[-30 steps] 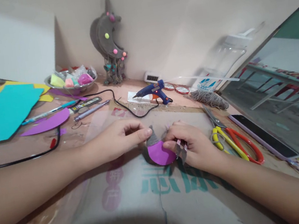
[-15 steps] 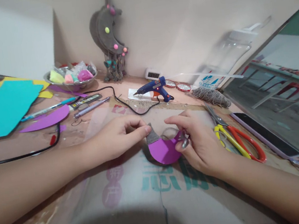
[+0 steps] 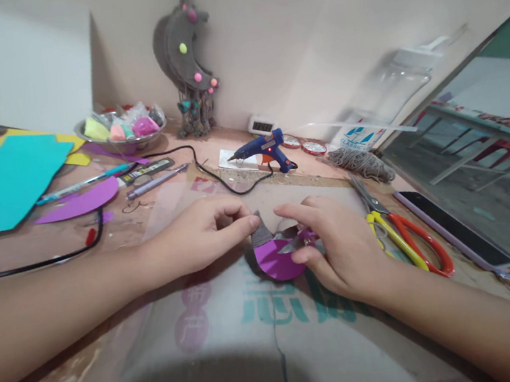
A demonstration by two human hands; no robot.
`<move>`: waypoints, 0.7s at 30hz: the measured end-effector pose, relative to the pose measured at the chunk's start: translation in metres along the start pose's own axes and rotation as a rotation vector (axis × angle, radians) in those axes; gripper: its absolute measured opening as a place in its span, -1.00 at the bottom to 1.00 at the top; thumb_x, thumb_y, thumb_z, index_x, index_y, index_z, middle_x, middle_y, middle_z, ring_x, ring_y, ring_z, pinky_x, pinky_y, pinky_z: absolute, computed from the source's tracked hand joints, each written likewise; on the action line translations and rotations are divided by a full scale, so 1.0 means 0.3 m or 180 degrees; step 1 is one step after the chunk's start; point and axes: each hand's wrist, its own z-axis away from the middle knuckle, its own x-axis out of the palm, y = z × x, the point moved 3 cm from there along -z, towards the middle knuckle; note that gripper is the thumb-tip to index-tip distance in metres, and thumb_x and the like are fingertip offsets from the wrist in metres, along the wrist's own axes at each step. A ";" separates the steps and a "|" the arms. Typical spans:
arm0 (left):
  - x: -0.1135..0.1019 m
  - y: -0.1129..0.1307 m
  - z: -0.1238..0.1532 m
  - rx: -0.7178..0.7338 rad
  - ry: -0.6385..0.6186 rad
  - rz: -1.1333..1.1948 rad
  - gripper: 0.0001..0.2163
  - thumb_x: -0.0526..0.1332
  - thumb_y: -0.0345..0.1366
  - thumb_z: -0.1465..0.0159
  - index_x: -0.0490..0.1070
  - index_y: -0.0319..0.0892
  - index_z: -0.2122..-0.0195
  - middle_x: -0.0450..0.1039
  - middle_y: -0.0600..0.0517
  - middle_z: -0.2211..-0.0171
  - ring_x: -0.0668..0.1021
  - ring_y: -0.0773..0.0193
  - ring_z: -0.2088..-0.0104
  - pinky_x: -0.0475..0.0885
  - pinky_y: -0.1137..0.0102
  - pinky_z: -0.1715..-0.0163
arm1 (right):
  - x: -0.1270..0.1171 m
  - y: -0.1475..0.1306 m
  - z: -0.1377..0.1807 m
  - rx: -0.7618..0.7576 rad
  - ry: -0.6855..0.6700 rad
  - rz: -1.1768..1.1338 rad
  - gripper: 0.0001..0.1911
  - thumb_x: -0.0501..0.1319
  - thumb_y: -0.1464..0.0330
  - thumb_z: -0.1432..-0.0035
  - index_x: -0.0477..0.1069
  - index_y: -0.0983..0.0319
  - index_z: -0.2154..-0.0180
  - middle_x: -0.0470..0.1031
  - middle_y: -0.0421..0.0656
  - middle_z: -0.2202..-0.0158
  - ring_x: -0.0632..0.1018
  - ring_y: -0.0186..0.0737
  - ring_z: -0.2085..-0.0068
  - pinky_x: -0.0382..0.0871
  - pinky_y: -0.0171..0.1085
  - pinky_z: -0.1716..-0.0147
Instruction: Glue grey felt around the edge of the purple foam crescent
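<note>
A purple crescent cut-out (image 3: 274, 260) lies on a cardboard sheet (image 3: 238, 339). Its upper tip is wrapped in grey twine. My left hand (image 3: 204, 233) is closed, and its fingertip presses on that wrapped tip. My right hand (image 3: 333, 246) grips small metal thread snips (image 3: 296, 242), whose blades point left over the crescent beside the twine. A thin loop of twine curves just above the snips.
Yellow and orange scissors (image 3: 399, 237) and a phone (image 3: 450, 230) lie to the right. A blue glue gun (image 3: 261, 149) with a black cord, a twine bundle (image 3: 359, 165), pens, a bowl of coloured bits (image 3: 120, 131), teal and yellow sheets (image 3: 2, 182) and a moon decoration (image 3: 183, 55) sit behind.
My right hand has turned the snips so the blades point left over the crescent, and has lowered toward it. My left hand stays pressed on the wrapped tip.
</note>
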 end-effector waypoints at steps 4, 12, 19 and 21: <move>0.002 0.000 0.000 0.0046 -0.0032 -0.0058 -0.74 0.05 -0.19 -0.27 0.39 -0.19 0.47 0.35 0.12 0.55 0.37 0.35 0.48 0.23 0.47 0.48 | -0.001 -0.007 -0.007 -0.0167 0.0000 0.0082 -0.75 -0.02 0.28 -0.29 0.31 0.26 0.14 0.36 -0.11 0.39 0.35 -0.20 0.39 0.19 -0.23 0.41; 0.004 0.004 0.002 0.0055 0.0010 -0.0104 -0.75 0.06 -0.20 -0.26 0.36 -0.19 0.50 0.33 0.13 0.56 0.36 0.36 0.50 0.22 0.47 0.50 | 0.005 0.001 -0.006 -0.0001 -0.0066 0.0222 -0.82 0.05 0.35 -0.25 0.39 0.25 0.21 0.41 -0.13 0.42 0.35 -0.22 0.39 0.18 -0.24 0.39; 0.005 0.011 0.004 0.0040 0.0012 -0.0149 -0.74 0.06 -0.19 -0.27 0.36 -0.19 0.50 0.32 0.12 0.56 0.35 0.37 0.50 0.21 0.47 0.51 | 0.006 -0.004 -0.010 0.0043 -0.0064 0.0280 -0.84 0.08 0.33 -0.23 0.39 0.25 0.23 0.41 -0.14 0.42 0.36 -0.23 0.39 0.17 -0.25 0.39; 0.005 0.012 0.004 0.0052 0.0005 -0.0174 -0.74 0.05 -0.20 -0.27 0.35 -0.19 0.49 0.33 0.12 0.55 0.36 0.36 0.49 0.22 0.47 0.51 | 0.007 -0.005 -0.011 0.0036 -0.0056 0.0299 -0.84 0.08 0.32 -0.24 0.39 0.24 0.23 0.41 -0.14 0.42 0.36 -0.22 0.39 0.17 -0.25 0.39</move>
